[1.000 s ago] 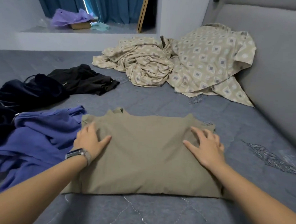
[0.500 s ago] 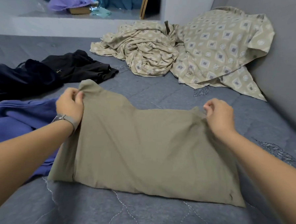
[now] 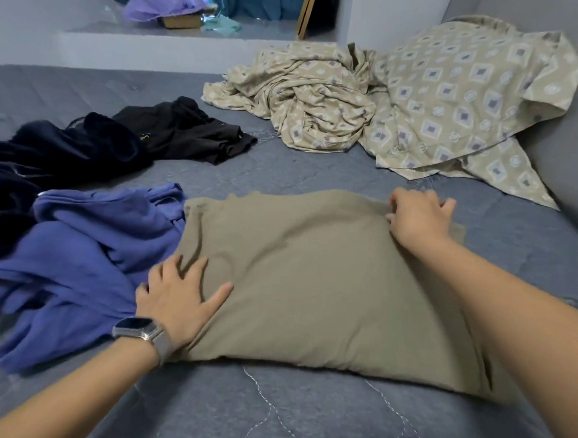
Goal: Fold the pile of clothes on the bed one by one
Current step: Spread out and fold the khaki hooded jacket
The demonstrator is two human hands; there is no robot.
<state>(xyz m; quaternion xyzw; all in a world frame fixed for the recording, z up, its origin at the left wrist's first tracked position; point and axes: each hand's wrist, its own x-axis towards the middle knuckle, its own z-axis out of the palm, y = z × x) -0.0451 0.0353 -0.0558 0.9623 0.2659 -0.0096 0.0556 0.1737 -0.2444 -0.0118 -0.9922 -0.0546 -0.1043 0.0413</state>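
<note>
The olive garment (image 3: 317, 287) lies partly folded on the near part of the bed (image 3: 270, 418), a broad rectangle directly in front of the person. The left hand (image 3: 180, 293), a watch (image 3: 141, 331) on its wrist, presses flat with fingers spread on the garment's near left side. The right hand (image 3: 418, 215) rests at the far right corner with fingers curled into the cloth, seemingly pinching its edge. Just beside the garment on the left, touching its edge, sits a crumpled blue garment (image 3: 85, 255); beyond that lie dark clothes (image 3: 93, 148), still unfolded. Farther off, a patterned sheet (image 3: 404, 101) is heaped against the wall. The likely risk is that the next fold goes crooked: the cloth shows ripples near the left hand, and pulling one corner alone could drag the layers askew or catch the blue garment's edge.
</note>
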